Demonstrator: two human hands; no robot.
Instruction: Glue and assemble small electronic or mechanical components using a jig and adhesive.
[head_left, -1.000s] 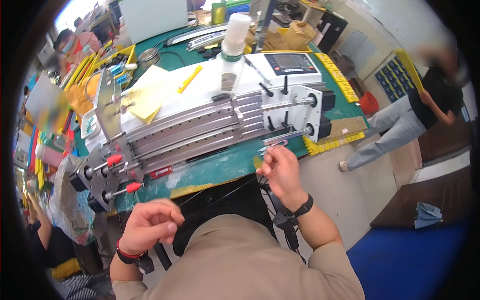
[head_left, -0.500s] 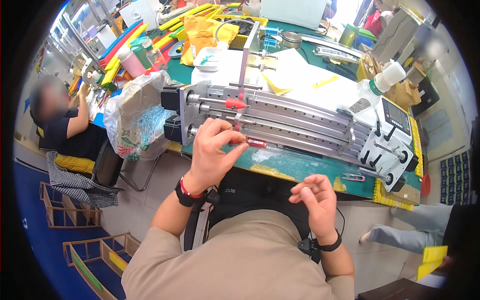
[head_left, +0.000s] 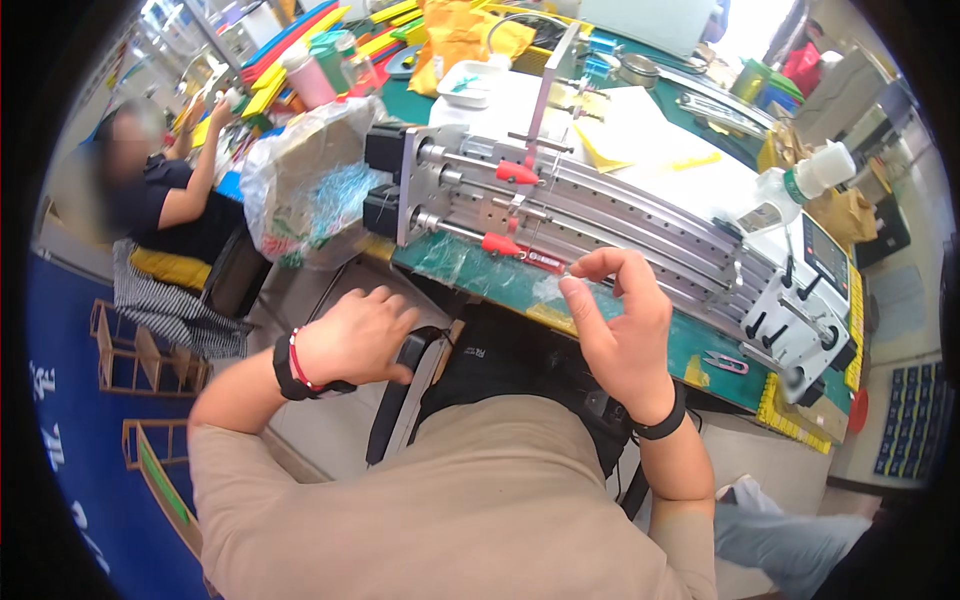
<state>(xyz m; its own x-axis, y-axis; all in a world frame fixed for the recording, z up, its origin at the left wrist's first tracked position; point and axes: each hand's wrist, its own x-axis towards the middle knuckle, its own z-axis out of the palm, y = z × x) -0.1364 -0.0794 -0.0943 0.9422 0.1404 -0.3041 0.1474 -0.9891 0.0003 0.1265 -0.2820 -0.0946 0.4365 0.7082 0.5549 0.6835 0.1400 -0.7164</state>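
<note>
Machine [head_left: 625, 220], silver-railed with red conical tips [head_left: 515, 173], lies along green bench [head_left: 470, 268]; left hand [head_left: 352, 342]: fingers apart; right hand [head_left: 632, 325]: thumb and forefinger nearly together, grip indeterminable, partly obscuring machine front; plastic bag [head_left: 272, 195] left, pink-handled snips [head_left: 728, 363] right

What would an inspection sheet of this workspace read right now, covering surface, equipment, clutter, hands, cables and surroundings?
Surface: green tabletop; yellow tape on part of its front edge.
Equipment: metal rail machine with red tips; pink snips lie near the front edge, at right.
Clutter: orange packet, white tray, plastic bag containing blue strands.
Left hand: open, off the table edge; nothing seen in it.
Right hand: thumb and forefinger close together near the lower red tip; any held item unclear.
Cables: thin curved line behind the tray, cable or tube unclear.
Surroundings: seated person at left; wooden frames on blue floor.
</note>
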